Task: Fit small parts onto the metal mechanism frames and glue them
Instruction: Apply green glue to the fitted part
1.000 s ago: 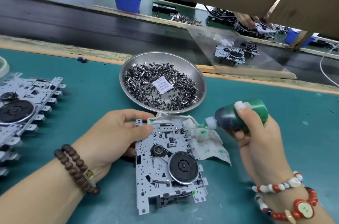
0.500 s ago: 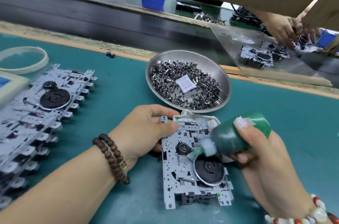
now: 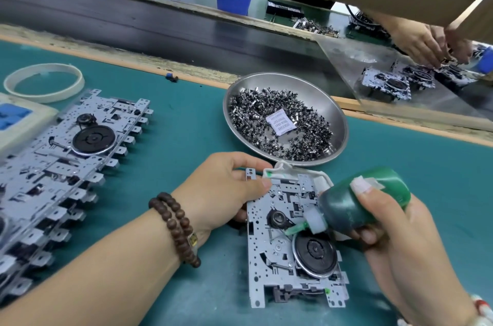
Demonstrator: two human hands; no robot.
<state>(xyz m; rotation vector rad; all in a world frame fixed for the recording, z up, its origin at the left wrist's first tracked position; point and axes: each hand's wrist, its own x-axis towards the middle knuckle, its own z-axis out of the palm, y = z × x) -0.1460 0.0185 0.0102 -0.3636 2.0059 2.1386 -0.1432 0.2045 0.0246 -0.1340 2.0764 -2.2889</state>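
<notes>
The right hand point(image 3: 394, 221) grips the green glue bottle point(image 3: 365, 200), tilted, with its nozzle tip on the metal frame point(image 3: 266, 251) between hub and black wheel. A light squeeze would probably do. The left hand point(image 3: 226, 189) pinches the frame's top corner, steadying it on the tabletop point(image 3: 186, 138), wrist low.

**Green-matted bench, fully laid out**

The teal bench mat point(image 3: 173, 122) carries a steel bowl point(image 3: 340, 122) of small dark parts, a row of overlapping mechanism frames point(image 3: 66, 165) at the left, a single frame point(image 3: 262, 259) near the front edge, a white ring point(image 3: 44, 82) and a beige box point(image 3: 24, 122) at far left.
</notes>
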